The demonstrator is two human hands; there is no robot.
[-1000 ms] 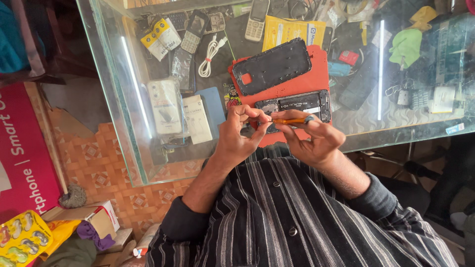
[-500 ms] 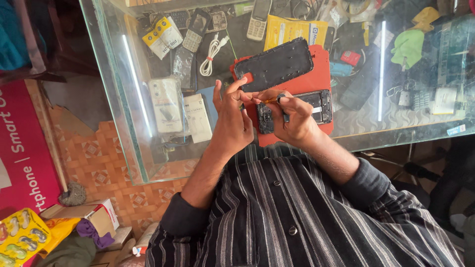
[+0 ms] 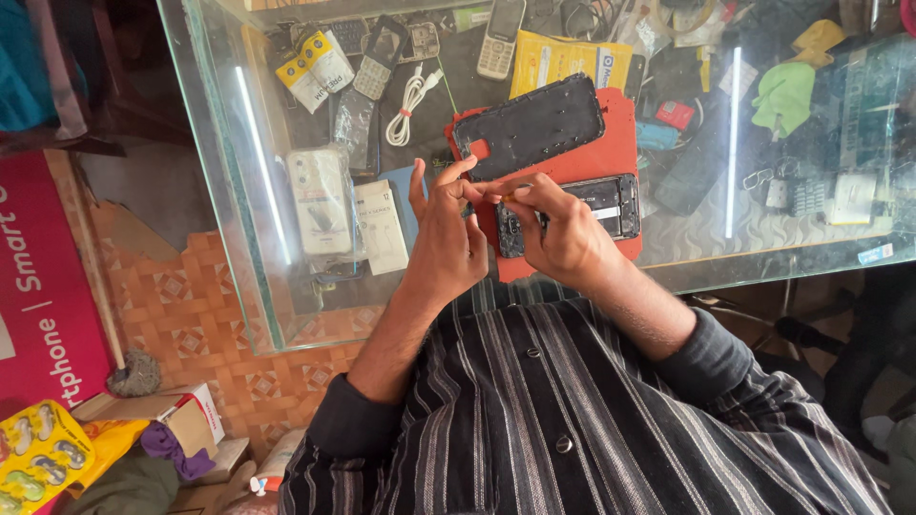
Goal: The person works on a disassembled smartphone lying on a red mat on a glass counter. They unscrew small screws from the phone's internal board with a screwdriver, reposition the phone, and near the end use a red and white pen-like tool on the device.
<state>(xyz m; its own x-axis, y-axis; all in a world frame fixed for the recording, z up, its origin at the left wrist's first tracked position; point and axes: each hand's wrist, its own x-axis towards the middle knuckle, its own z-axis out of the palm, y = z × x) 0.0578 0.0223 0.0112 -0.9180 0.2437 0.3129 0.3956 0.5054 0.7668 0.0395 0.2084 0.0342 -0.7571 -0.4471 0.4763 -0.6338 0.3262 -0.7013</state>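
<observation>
An opened black phone [image 3: 611, 205] lies on a red work mat [image 3: 611, 143] on the glass counter, with a black phone back panel [image 3: 530, 124] above it on the same mat. My right hand [image 3: 563, 234] hovers over the left end of the opened phone and grips a small orange-handled screwdriver [image 3: 506, 197], mostly hidden by the fingers. My left hand [image 3: 444, 238] is beside it at the mat's left edge. Its thumb and a finger pinch at the tool's tip while the other fingers spread upward.
The glass counter [image 3: 239, 191] covers a display of phone accessories: a white cable [image 3: 410, 95], packaged cases [image 3: 320, 200], a keypad phone [image 3: 501, 38], a yellow packet [image 3: 563, 62]. Tools and small parts [image 3: 811, 191] lie at right. Boxes [image 3: 181, 415] stand on the floor at lower left.
Both hands have shifted left from the phone's lower edge to its left end. My left hand first reached over the mat, then came back so its fingertips meet the tool.
</observation>
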